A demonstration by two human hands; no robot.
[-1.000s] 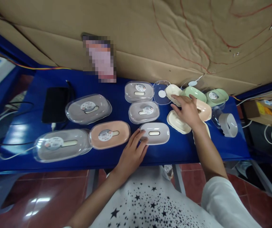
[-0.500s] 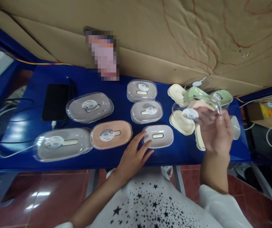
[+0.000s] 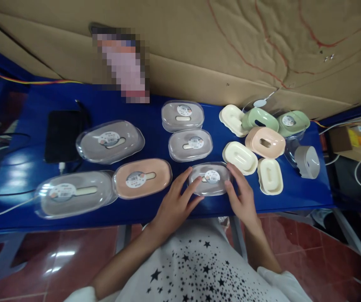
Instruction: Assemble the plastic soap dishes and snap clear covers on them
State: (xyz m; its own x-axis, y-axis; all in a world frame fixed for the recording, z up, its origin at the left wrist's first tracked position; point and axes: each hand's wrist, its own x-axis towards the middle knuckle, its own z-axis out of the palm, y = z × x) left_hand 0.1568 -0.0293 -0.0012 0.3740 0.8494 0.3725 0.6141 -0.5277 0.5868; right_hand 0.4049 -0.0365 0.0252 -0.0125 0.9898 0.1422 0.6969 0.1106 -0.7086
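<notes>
A grey oval soap box [image 3: 196, 184] with a clear lid and a round white label [image 3: 212, 176] lies on the table in front of me. My left hand [image 3: 180, 193] grips its left end, thumb and fingers on the lid and rim. My right hand [image 3: 241, 193] holds the opposite end, its fingers along the lid's edge. Left of it lies a peach soap box [image 3: 144, 179] with a clear lid. Just behind is another lidded grey soap box [image 3: 183, 153]. A cream tray [image 3: 241, 158] sits close to my right fingertips.
More lidded grey boxes [image 3: 105, 144] lie at left and back. To the right are a peach shell [image 3: 267, 142], green shells [image 3: 264, 115], cream trays [image 3: 270, 178] and a grey shell [image 3: 311, 163]. A black device [image 3: 62, 136] with a cable lies left. Cardboard [image 3: 183, 71] walls the table's back.
My right hand has brought a clear labelled lid from the right onto the grey soap box, which was uncovered before. My left hand has stayed at the box's left end.
</notes>
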